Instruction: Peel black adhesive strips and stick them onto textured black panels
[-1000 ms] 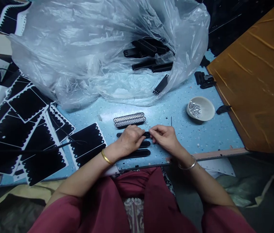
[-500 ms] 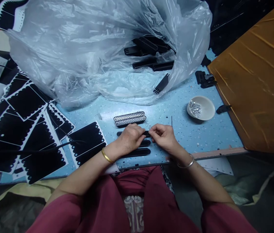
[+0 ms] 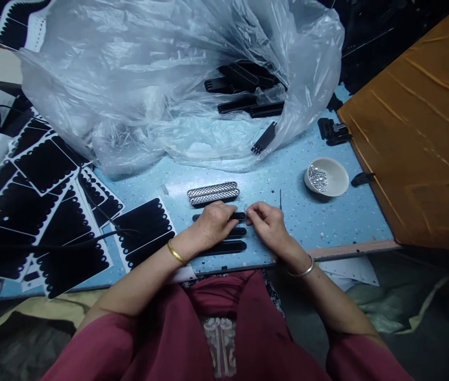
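Observation:
Three narrow black strips with rounded ends lie one below another on the blue speckled table (image 3: 192, 166). My left hand (image 3: 213, 226) covers much of them, its thumb and fingers closed about the topmost strip (image 3: 241, 216). Under the same hand lie the middle strip (image 3: 242, 232) and the lowest strip (image 3: 232, 247). At the right end of the top strip, my right hand (image 3: 265, 222) is pinched. Whatever sits between its fingertips is too small to make out. Just beyond my hands rests a pair of silver-patterned strips (image 3: 213, 194), side by side.
A white bowl (image 3: 339, 179) with small shiny metal pieces (image 3: 318, 179) stands right, near an orange-brown panel (image 3: 419, 127). A thin dark rod (image 3: 280, 199) lies nearer. Behind, a plastic bag (image 3: 129, 79) holds black parts (image 3: 244, 79). Black sticker sheets (image 3: 145, 230) spread left.
My right fingertips have drawn slightly right, baring more of the top strip's end. My left hand stays in place. The whole view has shifted a little.

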`<action>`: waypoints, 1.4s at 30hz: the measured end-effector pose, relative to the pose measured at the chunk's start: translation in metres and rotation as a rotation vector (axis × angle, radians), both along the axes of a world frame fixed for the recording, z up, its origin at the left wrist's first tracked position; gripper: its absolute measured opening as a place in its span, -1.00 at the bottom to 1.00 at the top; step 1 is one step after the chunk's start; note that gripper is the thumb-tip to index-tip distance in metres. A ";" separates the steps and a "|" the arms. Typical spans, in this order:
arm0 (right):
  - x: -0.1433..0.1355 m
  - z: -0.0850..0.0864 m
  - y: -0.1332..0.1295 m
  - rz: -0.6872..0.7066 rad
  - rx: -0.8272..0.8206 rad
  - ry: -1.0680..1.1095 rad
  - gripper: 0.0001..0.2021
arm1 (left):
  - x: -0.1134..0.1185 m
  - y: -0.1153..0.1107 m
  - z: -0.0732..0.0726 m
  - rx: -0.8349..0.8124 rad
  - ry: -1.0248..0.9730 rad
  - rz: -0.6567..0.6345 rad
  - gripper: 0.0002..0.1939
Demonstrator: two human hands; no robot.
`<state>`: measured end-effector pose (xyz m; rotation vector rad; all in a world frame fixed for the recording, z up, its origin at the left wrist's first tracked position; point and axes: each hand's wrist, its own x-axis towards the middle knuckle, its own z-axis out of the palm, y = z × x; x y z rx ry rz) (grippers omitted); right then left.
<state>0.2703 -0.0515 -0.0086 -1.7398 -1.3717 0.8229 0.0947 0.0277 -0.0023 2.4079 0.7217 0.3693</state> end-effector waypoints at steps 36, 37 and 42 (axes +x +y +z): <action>-0.035 -0.027 -0.017 0.129 0.553 -0.476 -0.79 | -0.081 -0.053 -0.008 0.450 0.009 0.053 -0.58; -0.033 -0.027 -0.016 0.091 0.564 -0.469 -0.78 | -0.081 -0.053 -0.009 0.454 0.006 0.052 -0.58; -0.046 -0.031 -0.014 -0.110 0.533 -0.525 -0.73 | -0.080 -0.052 -0.018 0.472 -0.038 0.053 -0.59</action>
